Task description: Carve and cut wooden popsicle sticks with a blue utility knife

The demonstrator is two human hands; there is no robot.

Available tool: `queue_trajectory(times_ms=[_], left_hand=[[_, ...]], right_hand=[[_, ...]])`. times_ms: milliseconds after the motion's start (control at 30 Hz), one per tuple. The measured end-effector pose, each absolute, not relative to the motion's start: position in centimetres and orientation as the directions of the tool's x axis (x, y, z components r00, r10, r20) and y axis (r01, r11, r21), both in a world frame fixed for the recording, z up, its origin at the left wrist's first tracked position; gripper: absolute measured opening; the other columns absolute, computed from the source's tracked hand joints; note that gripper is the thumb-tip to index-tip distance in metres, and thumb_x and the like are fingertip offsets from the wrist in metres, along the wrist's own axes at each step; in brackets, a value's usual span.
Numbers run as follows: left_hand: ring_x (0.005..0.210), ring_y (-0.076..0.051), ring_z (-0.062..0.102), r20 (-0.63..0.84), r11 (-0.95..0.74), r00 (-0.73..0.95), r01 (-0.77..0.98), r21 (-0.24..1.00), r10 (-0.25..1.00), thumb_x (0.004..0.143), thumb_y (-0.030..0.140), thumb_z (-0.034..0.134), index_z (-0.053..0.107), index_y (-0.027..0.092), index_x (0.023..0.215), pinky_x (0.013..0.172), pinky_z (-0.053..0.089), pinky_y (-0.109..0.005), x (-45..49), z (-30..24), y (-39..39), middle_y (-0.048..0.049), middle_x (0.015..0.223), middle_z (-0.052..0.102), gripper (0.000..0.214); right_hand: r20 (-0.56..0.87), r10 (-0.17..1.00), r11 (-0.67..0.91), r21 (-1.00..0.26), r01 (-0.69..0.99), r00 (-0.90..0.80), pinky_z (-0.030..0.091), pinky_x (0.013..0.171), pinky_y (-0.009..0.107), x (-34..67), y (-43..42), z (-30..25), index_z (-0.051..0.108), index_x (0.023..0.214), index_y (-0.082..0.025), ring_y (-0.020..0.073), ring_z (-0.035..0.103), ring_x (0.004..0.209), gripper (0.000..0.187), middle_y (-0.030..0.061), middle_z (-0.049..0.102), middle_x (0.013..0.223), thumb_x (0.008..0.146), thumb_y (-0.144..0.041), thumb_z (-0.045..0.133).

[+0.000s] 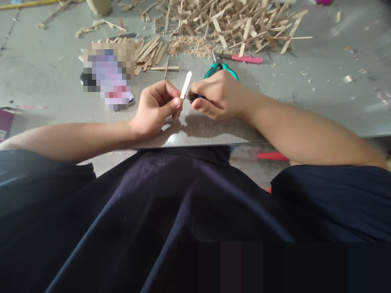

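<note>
My left hand [159, 103] pinches a flat wooden craft stick [186, 84] between thumb and fingers, its rounded end pointing up. Closed around a small dark-handled tool [193, 97], my right hand [218, 95] is just to the right of the stick. The tool's tip is close to the stick by my left thumb; whether they touch I cannot tell. Most of the tool is hidden in my fingers. Directly behind my right hand lie pliers with teal handles [210, 71], partly covered by it. A pink-handled knife [247, 59] rests beyond them.
A large heap of craft sticks [220, 24] covers the back of the table [330, 85]. In front of it is a pile of wood shavings [192, 46]. More sticks [149, 53] lie beside a blurred phone [113, 81] at left. A pale cup [100, 6] stands at the back.
</note>
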State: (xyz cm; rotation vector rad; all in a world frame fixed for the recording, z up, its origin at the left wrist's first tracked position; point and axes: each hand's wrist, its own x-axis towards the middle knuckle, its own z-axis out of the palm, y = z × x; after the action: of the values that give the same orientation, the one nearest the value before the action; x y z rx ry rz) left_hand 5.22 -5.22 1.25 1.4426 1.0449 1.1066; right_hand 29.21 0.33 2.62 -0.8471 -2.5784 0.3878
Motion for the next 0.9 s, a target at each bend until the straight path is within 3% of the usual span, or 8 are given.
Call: queue_trajectory(times_ms=[100, 267, 467, 667, 800, 900], left_hand=[[0.064, -0.013, 0.070, 0.185, -0.186, 0.241, -0.018, 0.982, 0.953, 0.103, 0.038, 0.090, 0.058, 0.023, 0.085, 0.064, 0.056, -0.025, 5.1, 0.6, -4.8, 0.0046, 0.070, 0.059, 0.040], [0.053, -0.010, 0.062, 0.401, -0.319, 0.363, -0.266, 0.909, 0.841, 0.085, 0.074, 0.098, 0.058, 0.024, 0.081, 0.055, 0.054, -0.025, 5.1, -1.0, -3.4, 0.0052, 0.066, 0.064, 0.064], [0.053, -0.008, 0.062, 0.476, -0.347, 0.372, -0.364, 0.864, 0.797, 0.090, 0.067, 0.098, 0.063, 0.022, 0.081, 0.054, 0.053, -0.023, 5.3, -1.2, -3.1, 0.0052, 0.068, 0.067, 0.057], [0.054, -0.010, 0.065, 0.408, -0.285, 0.458, -0.316, 0.905, 0.790, 0.083, 0.072, 0.100, 0.061, 0.023, 0.083, 0.054, 0.055, -0.025, 4.9, -1.0, -3.4, 0.0054, 0.066, 0.066, 0.062], [0.053, -0.010, 0.066, 0.330, -0.196, 0.533, -0.293, 0.936, 0.779, 0.085, 0.067, 0.101, 0.060, 0.023, 0.081, 0.050, 0.052, -0.024, 4.4, -0.6, -3.9, 0.0042, 0.069, 0.069, 0.060], [0.052, -0.011, 0.067, 0.273, -0.144, 0.585, -0.257, 0.955, 0.764, 0.080, 0.066, 0.105, 0.059, 0.022, 0.079, 0.050, 0.054, -0.025, 4.0, -0.4, -4.1, 0.0036, 0.069, 0.068, 0.063]], right_hand=[[0.275, 0.609, 0.772, -0.422, 0.475, -0.744, 0.042, 0.076, 0.041, 29.3, 0.0, 3.0, 0.070, 0.103, -0.027, 0.0221, 0.059, 0.075, 0.088, 0.0035, 0.060, 0.071, 0.101, -0.105, 0.028], [0.289, 0.483, 0.871, -0.254, 0.420, -0.826, 0.040, 0.069, 0.038, 29.3, -0.7, 3.7, 0.068, 0.112, -0.022, 0.0190, 0.057, 0.071, 0.094, 0.0019, 0.059, 0.078, 0.112, -0.092, 0.005], [0.271, 0.464, 0.879, -0.258, 0.400, -0.844, 0.039, 0.068, 0.037, 29.2, -1.0, 4.2, 0.062, 0.107, -0.023, 0.0178, 0.053, 0.070, 0.088, 0.0016, 0.057, 0.078, 0.114, -0.089, 0.005], [0.179, 0.435, 0.866, -0.352, 0.355, -0.882, 0.036, 0.069, 0.037, 28.8, -1.3, 4.7, 0.052, 0.093, -0.025, 0.0177, 0.047, 0.067, 0.087, 0.0017, 0.054, 0.076, 0.109, -0.096, 0.004], [0.155, 0.415, 0.874, -0.343, 0.345, -0.897, 0.037, 0.072, 0.037, 28.5, -1.5, 4.4, 0.056, 0.094, -0.024, 0.0197, 0.051, 0.068, 0.089, 0.0037, 0.058, 0.075, 0.109, -0.094, 0.003], [0.153, 0.398, 0.882, -0.336, 0.332, -0.904, 0.034, 0.069, 0.037, 28.3, -1.7, 4.1, 0.054, 0.090, -0.024, 0.0188, 0.045, 0.064, 0.088, 0.0040, 0.057, 0.074, 0.110, -0.094, 0.004]])
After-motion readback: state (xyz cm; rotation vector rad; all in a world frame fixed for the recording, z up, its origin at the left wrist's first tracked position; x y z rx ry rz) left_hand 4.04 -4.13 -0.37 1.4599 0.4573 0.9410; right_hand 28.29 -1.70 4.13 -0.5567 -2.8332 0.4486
